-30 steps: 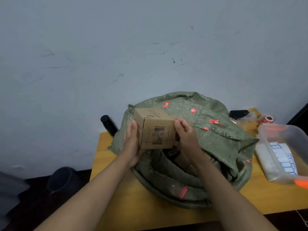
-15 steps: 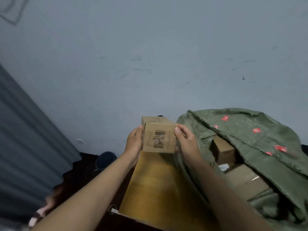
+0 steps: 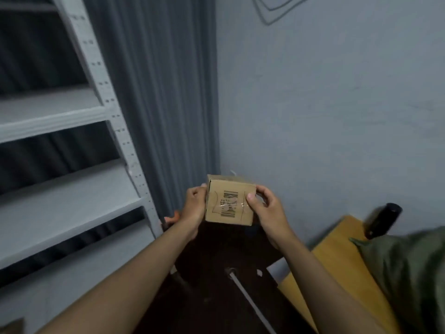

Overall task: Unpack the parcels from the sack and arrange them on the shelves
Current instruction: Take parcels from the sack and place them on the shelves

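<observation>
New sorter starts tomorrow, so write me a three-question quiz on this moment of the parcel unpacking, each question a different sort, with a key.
1. True or false: the cardboard parcel already rests on a shelf.
2. Which hands have a grip on the parcel? A) left hand only B) right hand only C) both
3. Fill in: the parcel face toward the camera carries a printed ____.

Key: 1. False, it is held in the air, to the right of the grey metal shelves. 2. C. 3. Barcode.
</observation>
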